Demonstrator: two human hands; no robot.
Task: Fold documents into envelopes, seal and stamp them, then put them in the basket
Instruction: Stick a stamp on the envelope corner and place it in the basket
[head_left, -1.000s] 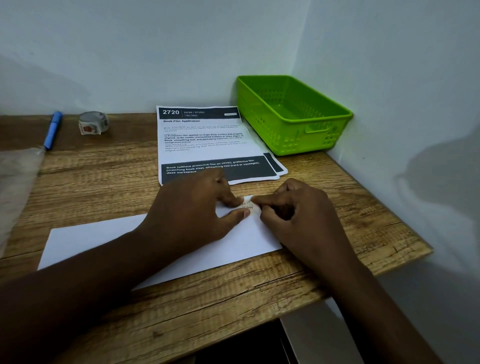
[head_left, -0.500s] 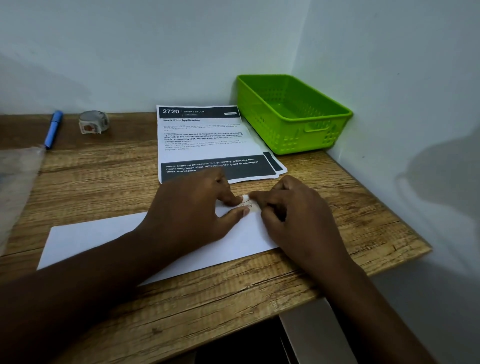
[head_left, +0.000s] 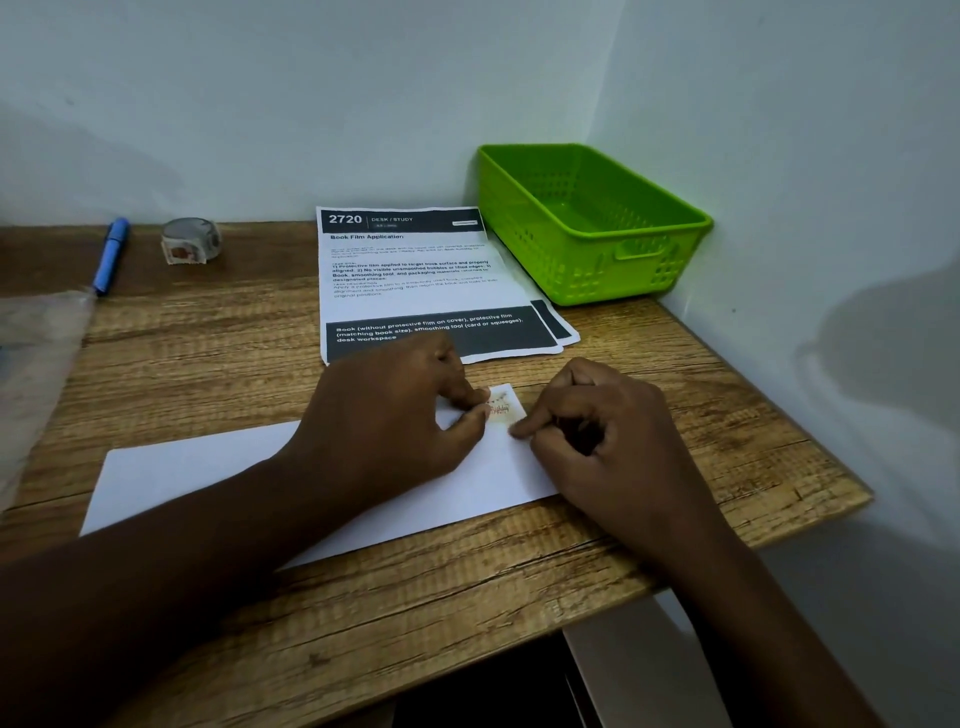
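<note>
A long white envelope (head_left: 197, 478) lies flat on the wooden desk (head_left: 208, 364) near its front edge. A small stamp (head_left: 503, 408) with red print sits on the envelope's far right corner. My left hand (head_left: 395, 410) lies across the envelope, its thumb and forefinger tips pinching the stamp's left edge. My right hand (head_left: 597, 431) has its fingers curled, and its straight forefinger presses the envelope at the stamp's lower right corner. Printed documents (head_left: 415, 270) lie just behind the hands. The green basket (head_left: 670, 218) stands in the back right corner, with nothing visible inside.
A roll of patterned tape (head_left: 189, 241) and a blue pen (head_left: 111, 254) lie at the back left by the wall. A clear plastic sheet (head_left: 36, 364) covers the desk's left edge. Walls close off the back and right; the desk's right edge is near my right hand.
My right forefinger has slid off the stamp toward its lower right corner, so more of the stamp shows. My left hand has stayed in place.
</note>
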